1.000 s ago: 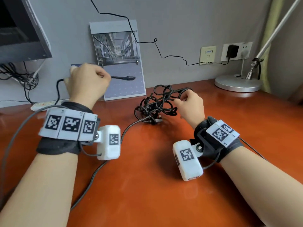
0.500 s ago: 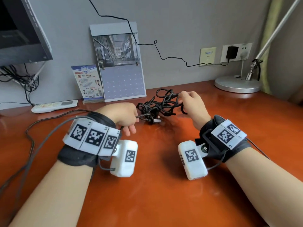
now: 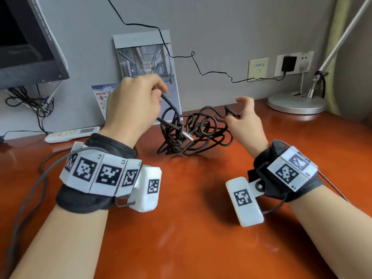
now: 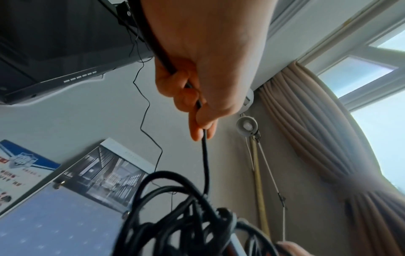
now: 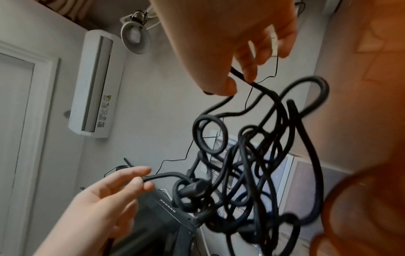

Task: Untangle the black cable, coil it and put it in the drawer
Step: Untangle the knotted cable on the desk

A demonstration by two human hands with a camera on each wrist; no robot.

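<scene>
The black cable (image 3: pixel 193 133) is a knotted bundle on the orange desk (image 3: pixel 181 228), partly lifted, with a metal plug (image 3: pixel 187 136) sticking out of it. My left hand (image 3: pixel 159 91) is raised at the bundle's left and grips a strand that runs down into the knot; the left wrist view shows the left hand's fingertips (image 4: pixel 202 128) pinching it above the tangle (image 4: pixel 186 225). My right hand (image 3: pixel 235 111) pinches another strand at the bundle's upper right between thumb and finger, its other fingers spread. In the right wrist view the right hand (image 5: pixel 238 79) holds the cable (image 5: pixel 241 173) from above.
A monitor (image 3: pixel 30 47) hangs over the desk's back left, above a white remote (image 3: pixel 70 134). A calendar (image 3: pixel 145 63) leans on the wall behind the bundle. A lamp base (image 3: pixel 296 103) stands at the back right under a wall socket (image 3: pixel 288 63). Grey wrist leads trail on the left.
My left hand has risen from the desk, pulling its strand up and lifting the bundle's left side. My right hand has spread its outer fingers while keeping its pinch.
</scene>
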